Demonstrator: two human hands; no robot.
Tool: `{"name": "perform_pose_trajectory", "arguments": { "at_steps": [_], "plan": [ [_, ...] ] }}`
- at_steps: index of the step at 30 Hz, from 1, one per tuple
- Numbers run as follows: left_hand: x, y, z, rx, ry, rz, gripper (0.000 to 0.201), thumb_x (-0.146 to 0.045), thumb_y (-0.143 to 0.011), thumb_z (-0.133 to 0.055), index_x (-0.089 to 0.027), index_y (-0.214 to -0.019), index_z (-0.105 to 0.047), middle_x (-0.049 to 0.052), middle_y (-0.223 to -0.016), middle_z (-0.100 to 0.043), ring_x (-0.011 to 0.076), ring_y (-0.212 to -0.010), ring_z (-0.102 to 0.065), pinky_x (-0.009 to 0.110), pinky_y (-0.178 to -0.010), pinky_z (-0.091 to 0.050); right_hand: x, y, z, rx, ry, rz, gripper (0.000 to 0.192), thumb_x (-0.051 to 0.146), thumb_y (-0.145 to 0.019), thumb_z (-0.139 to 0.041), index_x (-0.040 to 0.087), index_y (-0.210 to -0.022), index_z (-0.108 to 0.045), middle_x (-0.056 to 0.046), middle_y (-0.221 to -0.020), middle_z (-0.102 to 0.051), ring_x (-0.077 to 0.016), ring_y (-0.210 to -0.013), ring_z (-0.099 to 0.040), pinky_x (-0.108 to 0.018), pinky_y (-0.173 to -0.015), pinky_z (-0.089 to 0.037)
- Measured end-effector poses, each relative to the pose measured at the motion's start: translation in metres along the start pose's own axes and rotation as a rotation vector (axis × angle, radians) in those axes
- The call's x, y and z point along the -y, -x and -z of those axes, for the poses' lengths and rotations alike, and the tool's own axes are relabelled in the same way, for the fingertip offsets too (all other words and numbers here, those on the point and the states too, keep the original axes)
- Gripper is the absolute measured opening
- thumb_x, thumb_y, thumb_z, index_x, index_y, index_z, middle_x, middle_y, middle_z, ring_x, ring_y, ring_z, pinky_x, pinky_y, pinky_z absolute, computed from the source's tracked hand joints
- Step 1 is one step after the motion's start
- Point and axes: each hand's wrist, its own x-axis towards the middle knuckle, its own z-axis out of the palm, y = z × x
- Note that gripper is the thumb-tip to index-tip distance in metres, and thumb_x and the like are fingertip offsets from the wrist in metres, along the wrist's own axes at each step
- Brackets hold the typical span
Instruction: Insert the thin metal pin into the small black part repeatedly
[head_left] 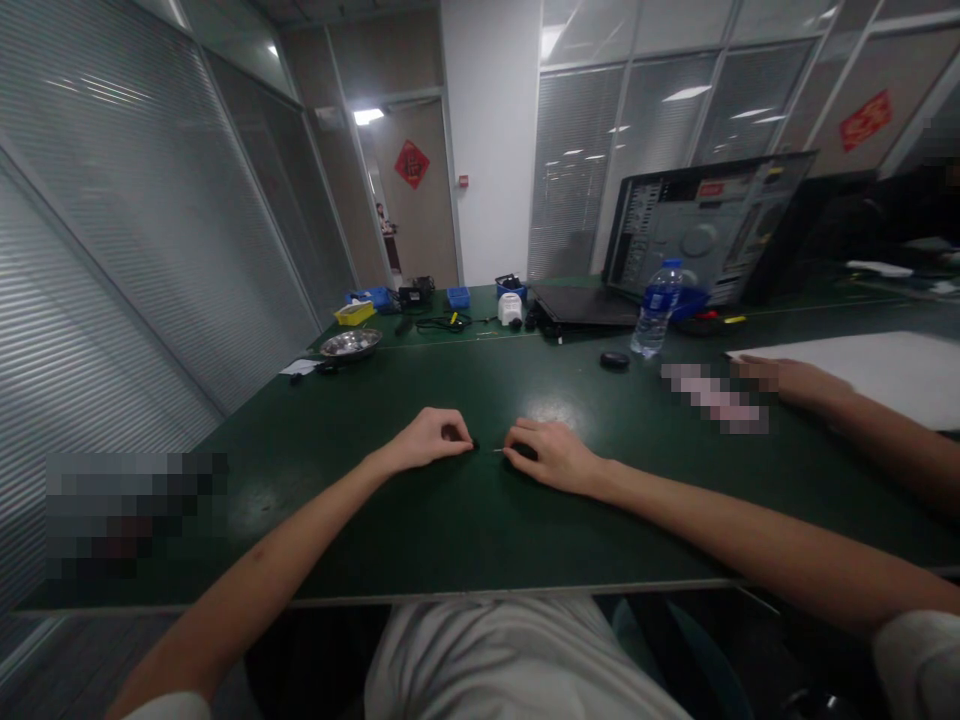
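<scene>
Above the green table [420, 375], my left hand [429, 438] pinches a small black piece [475, 444] between thumb and fingertips. It is too small for me to tell its kind. Facing it from the right, my right hand [556, 456] is closed around a dark-bodied tool whose thin metal tip [497, 450] points left at the black piece. A short gap separates the tip from the piece. Most of the tool's body is hidden by my fingers.
A steel bowl [351, 345] stands at the back left, near a yellow box [354, 313]. Cables [444, 323] lie farther back. At right are a water bottle [657, 308], a black oval object [614, 360], an open computer case [694, 235] and another person's hand [787, 380] on a white sheet [892, 365].
</scene>
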Motion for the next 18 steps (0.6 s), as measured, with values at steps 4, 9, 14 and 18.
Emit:
{"name": "perform_pose_trajectory", "arguments": {
  "at_steps": [4, 9, 14, 18],
  "plan": [
    [-0.016, -0.002, -0.021, 0.005, 0.023, -0.020, 0.023, -0.037, -0.087, -0.072, -0.015, -0.094, -0.072, 0.004, -0.089, -0.069, 0.0140, -0.075, -0.060, 0.025, -0.069, -0.046, 0.000, 0.000, -0.001, -0.004, 0.016, -0.005, 0.016, 0.032, -0.100, -0.056, 0.022, -0.104, -0.068, -0.003, -0.097, -0.066, -0.0153, -0.078, -0.060, -0.027, -0.069, -0.038],
    [-0.015, -0.002, -0.025, -0.030, 0.077, 0.055, 0.031, -0.038, -0.084, -0.075, -0.016, -0.106, -0.073, 0.003, -0.089, -0.069, 0.0148, -0.077, -0.061, 0.025, -0.068, -0.046, 0.000, 0.000, -0.001, -0.009, 0.007, -0.008, 0.017, 0.033, -0.100, -0.056, 0.022, -0.104, -0.068, -0.003, -0.097, -0.066, -0.0147, -0.077, -0.059, -0.027, -0.069, -0.038],
    [-0.017, -0.001, -0.027, -0.035, 0.039, 0.063, 0.027, -0.038, -0.085, -0.075, -0.017, -0.102, -0.078, 0.004, -0.088, -0.072, 0.0154, -0.075, -0.061, 0.025, -0.066, -0.044, -0.001, 0.000, -0.001, -0.004, 0.007, -0.003, 0.016, 0.033, -0.100, -0.056, 0.022, -0.103, -0.067, -0.003, -0.096, -0.065, -0.0150, -0.077, -0.059, -0.026, -0.069, -0.038],
    [-0.019, -0.001, -0.028, -0.049, 0.029, 0.035, 0.023, -0.036, -0.085, -0.076, -0.019, -0.100, -0.081, 0.004, -0.091, -0.074, 0.0150, -0.073, -0.060, 0.026, -0.066, -0.043, -0.002, 0.000, -0.001, -0.005, 0.001, 0.001, 0.016, 0.032, -0.101, -0.055, 0.022, -0.104, -0.067, -0.003, -0.097, -0.065, -0.0152, -0.079, -0.059, -0.027, -0.070, -0.039]
  ]
}}
